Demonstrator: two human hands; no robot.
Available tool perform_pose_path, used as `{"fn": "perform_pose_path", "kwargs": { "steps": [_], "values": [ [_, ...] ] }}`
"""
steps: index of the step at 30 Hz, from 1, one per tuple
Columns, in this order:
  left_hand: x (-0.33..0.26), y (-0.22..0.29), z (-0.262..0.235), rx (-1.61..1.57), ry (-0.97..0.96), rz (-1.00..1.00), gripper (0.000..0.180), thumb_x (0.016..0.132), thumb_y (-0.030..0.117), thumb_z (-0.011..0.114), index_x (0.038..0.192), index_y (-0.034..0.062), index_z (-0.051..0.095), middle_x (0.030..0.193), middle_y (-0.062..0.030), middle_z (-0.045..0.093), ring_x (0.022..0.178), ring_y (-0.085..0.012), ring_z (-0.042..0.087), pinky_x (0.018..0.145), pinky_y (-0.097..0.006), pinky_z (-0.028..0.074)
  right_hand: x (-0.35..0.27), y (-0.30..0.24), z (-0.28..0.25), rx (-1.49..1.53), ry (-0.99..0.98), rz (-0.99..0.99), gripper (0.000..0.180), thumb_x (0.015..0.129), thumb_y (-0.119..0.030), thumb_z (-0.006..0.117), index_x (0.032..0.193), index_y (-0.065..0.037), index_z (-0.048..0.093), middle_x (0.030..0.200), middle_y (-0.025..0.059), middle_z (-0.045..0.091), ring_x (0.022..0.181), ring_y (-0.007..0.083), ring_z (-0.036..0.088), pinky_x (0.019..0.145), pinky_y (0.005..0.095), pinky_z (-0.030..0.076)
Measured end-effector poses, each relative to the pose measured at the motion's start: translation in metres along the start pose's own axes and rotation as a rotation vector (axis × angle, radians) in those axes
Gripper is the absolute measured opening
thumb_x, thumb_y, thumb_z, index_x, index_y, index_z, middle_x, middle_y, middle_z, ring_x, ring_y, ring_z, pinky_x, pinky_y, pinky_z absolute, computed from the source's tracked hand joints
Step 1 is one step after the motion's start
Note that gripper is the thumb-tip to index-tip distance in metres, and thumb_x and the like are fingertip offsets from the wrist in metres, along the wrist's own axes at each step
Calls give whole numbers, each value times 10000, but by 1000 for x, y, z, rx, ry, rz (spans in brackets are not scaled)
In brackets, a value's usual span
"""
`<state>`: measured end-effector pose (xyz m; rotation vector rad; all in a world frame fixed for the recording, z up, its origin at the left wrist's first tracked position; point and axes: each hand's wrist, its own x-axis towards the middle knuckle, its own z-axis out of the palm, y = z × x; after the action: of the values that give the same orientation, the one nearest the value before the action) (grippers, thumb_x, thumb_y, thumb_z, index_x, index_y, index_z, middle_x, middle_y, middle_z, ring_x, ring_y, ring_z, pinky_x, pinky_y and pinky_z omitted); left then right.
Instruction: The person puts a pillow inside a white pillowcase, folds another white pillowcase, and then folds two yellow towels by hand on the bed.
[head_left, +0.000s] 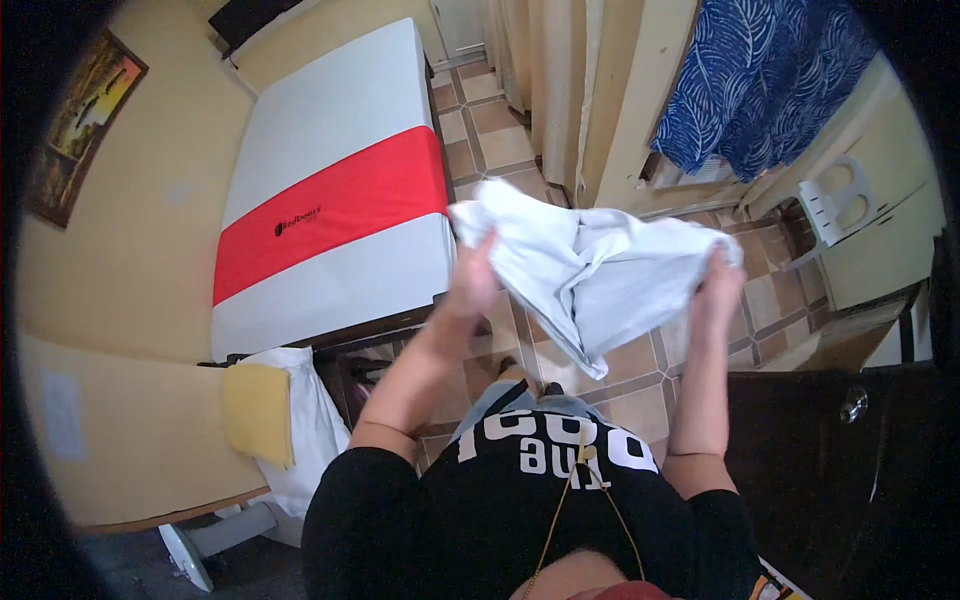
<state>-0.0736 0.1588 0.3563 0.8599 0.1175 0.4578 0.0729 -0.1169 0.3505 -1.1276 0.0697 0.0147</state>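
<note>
A crumpled white cloth (610, 265), perhaps a sheet or pillowcase, hangs stretched between my two hands above the tiled floor. My left hand (476, 275) grips its left end, fingers partly hidden behind the fabric and a little blurred. At the opposite end, my right hand (718, 280) is closed on the cloth's bunched corner. The middle of the cloth sags in folds, and its lowest point dangles in front of my body. To the left of the cloth stands a bed mattress (330, 110) covered in white with a wide red band (380, 185) across it.
A yellow folded cloth or cushion (257, 412) lies on white fabric (310, 425) at lower left. A dark door (810, 470) with a round knob stands close on my right. Farther right are a white plastic chair (825, 210) and a blue leaf-patterned curtain (760, 80).
</note>
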Motion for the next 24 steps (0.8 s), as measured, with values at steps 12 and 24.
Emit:
{"fn": "perform_pose_path", "kwargs": {
  "steps": [12, 24],
  "values": [
    [137, 57, -144, 399, 313, -217, 281, 863, 178, 501, 1095, 25, 535, 1046, -106, 589, 961, -221, 572, 860, -352, 449, 158, -74, 19, 50, 139, -281, 218, 883, -202, 527, 956, 3, 546, 886, 80, 589, 751, 161, 578, 651, 319, 486],
    [273, 76, 59, 916, -354, 654, 398, 757, 82, 627, 1136, 58, 505, 1160, -122, 522, 1109, -250, 477, 922, -352, 366, 148, -63, 269, -167, -648, 83, 199, 833, -189, 591, 891, 1, 603, 819, 56, 632, 712, 129, 599, 652, 261, 480]
  ]
}}
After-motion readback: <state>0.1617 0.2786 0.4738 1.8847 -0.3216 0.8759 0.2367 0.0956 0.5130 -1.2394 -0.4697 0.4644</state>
